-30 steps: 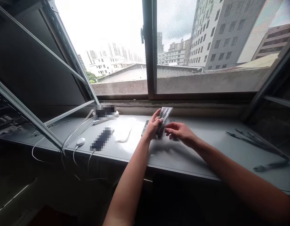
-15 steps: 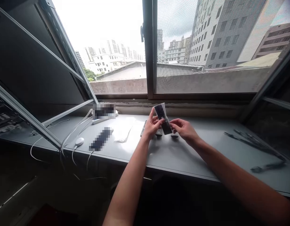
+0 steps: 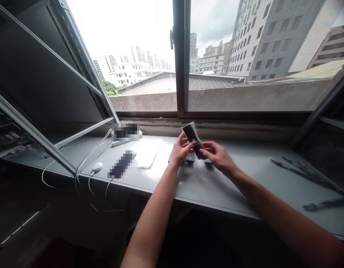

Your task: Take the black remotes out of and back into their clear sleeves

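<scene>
Left hand (image 3: 181,150) & right hand (image 3: 218,157) meet just above the surface (image 3: 244,178), both closed on one packet (image 3: 192,135): a slim dark item in clear wrap, held tilted, top end leaning left & away from the person. Left hand grips its lower left edge, fingers curled behind, thumb on the front. Right hand pinches the lower right end btwn thumb & forefinger, other fingers loosely curled. Packet is clear of the surface, raised btwn the two hands.

Directly under the hands lies a remote (image 3: 190,156) w/ rows of buttons, flat on the surface, partly hidden by the left hand. Just below the right hand's fingers sits a small dark bit (image 3: 208,162); can't tell what it is.

Left of the left hand, near: a crumpled white sheet (image 3: 146,162). Further left is a blurred dark slab (image 3: 121,164), then a white puck (image 3: 97,166) w/ cables (image 3: 86,158) running off the surface edge. Beyond those, toward the window, is a blurred box (image 3: 125,133).

Well right of the right hand: a bundle of thin dark strips (image 3: 303,168) &, nearer the person, a dark tool (image 3: 324,204), both flat on the surface.

Past the hands stands the window frame (image 3: 181,56), w/ buildings beyond.
</scene>
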A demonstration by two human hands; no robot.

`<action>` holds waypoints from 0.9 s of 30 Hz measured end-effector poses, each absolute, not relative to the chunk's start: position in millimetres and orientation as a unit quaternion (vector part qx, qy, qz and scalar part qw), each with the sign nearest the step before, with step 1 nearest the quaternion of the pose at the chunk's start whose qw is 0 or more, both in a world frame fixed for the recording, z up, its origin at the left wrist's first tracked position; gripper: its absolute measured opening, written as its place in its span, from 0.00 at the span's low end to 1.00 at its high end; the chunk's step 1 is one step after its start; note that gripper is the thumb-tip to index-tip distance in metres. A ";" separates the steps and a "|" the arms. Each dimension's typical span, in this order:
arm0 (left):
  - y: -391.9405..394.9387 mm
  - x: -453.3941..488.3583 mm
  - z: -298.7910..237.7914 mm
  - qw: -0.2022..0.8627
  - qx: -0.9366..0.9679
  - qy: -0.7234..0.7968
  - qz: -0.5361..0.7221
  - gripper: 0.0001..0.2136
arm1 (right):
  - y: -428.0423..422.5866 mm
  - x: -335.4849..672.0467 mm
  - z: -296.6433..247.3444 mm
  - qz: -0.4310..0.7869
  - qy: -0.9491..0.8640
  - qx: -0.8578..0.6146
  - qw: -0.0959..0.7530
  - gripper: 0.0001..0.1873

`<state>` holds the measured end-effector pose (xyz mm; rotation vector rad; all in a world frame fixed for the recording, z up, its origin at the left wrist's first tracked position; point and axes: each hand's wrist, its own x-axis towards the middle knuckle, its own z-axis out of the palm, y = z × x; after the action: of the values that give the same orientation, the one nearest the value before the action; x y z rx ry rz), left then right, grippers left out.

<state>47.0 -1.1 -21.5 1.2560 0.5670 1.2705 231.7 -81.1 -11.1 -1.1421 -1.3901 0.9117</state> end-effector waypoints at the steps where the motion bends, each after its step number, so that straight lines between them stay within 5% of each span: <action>1: -1.7 46.8 -21.2 0.591 0.543 0.243 0.544 0.50 | -81.5 231.7 -10.8 0.381 -0.584 -0.482 0.531 0.25; 19: 1.6 48.8 -26.3 0.583 0.543 0.241 0.553 0.36 | -78.3 233.6 -20.2 0.263 -0.635 -0.497 0.530 0.21; 27: 0.6 46.9 -24.2 0.551 0.556 0.283 0.553 0.34 | -80.4 226.6 -24.6 0.145 -0.700 -0.477 0.511 0.31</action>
<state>46.9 0.6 -24.2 1.3165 0.6703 1.3089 226.6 -80.4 -24.6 -1.1476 -1.6846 0.3495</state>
